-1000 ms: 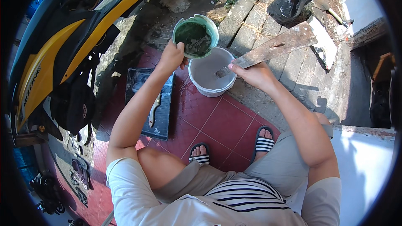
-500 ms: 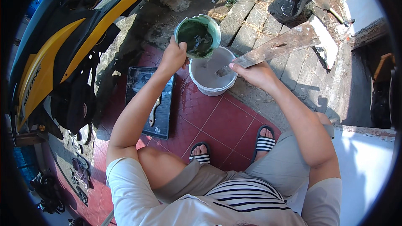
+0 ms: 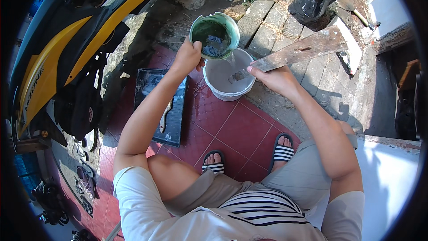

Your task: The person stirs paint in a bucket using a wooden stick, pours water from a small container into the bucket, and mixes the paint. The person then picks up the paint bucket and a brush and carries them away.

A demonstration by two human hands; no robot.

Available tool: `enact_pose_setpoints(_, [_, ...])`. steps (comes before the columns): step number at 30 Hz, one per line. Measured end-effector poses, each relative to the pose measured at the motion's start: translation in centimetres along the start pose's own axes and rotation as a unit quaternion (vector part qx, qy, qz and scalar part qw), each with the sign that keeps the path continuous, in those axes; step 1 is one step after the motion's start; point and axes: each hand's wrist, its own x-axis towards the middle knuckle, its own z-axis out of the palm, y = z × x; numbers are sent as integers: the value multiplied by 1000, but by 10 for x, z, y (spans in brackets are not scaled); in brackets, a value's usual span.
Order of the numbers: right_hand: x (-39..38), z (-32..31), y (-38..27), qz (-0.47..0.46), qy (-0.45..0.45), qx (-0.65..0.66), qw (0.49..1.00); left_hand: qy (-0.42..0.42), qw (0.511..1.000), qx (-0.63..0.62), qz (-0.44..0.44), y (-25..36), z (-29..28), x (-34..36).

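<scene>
My left hand (image 3: 189, 56) is closed on the rim of a green plastic pail (image 3: 234, 27) with a jagged edge. Tilted over a white bucket (image 3: 229, 94), the pail lets a thin stream of water run from its lip. Some water remains inside it. The bucket stands on the red tiles and holds a pale, whitish liquid. A worn wooden board (image 3: 307, 50) is gripped in my right hand (image 3: 277, 80). Its narrow lower end reaches down into the bucket, while the broad end points up to the right.
Left of the bucket lies a black paint tray (image 3: 173, 127) with a paintbrush (image 3: 166, 117) in it. A yellow and black motorbike (image 3: 55, 58) stands at the left, with shoes (image 3: 85, 180) below it. Farther back are a black plastic bag (image 3: 312, 8) and concrete slabs (image 3: 269, 31).
The green pail has moved slightly right and tipped further, and water now runs from it into the bucket. The board has shifted a little to the right.
</scene>
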Motion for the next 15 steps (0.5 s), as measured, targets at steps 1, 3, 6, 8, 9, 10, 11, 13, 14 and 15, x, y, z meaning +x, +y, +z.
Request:
enact_pose_setpoints(1, [1,0,3,0,0,-1,1000,-12,1000,-14,-2,2,0,0])
enact_pose_setpoints(3, [3,2,7,-22,0,-30,999,-22,999,-26,-6,0,-4,2])
enact_pose_setpoints(6, [3,2,7,-20,4,-48,999,-83,994,-38,-54,-7,-14,12])
enact_pose_setpoints(8, [2,0,2,-13,6,-35,999,-84,990,-91,-71,-13,-18,15])
enact_pose_setpoints(9, [2,0,-1,-6,9,-22,1000,-74,988,-113,-80,-16,-21,18])
enact_pose_setpoints(10, [2,0,-3,-6,6,-22,1000,-73,988,-113,-82,-20,-24,20])
enact_pose_setpoints(11, [2,-2,-5,-9,11,-21,1000,-72,985,-129,-94,-23,-26,24])
enact_pose_setpoints(13, [4,-3,-2,-13,14,-22,1000,-82,977,-151,-128,-33,-31,34])
enact_pose_setpoints(14, [7,-1,4,-15,25,-19,999,-82,976,-152,-130,-39,-32,39])
enact_pose_setpoints(15, [10,1,9,-18,37,-16,999,-77,971,-176,-142,-45,-32,45])
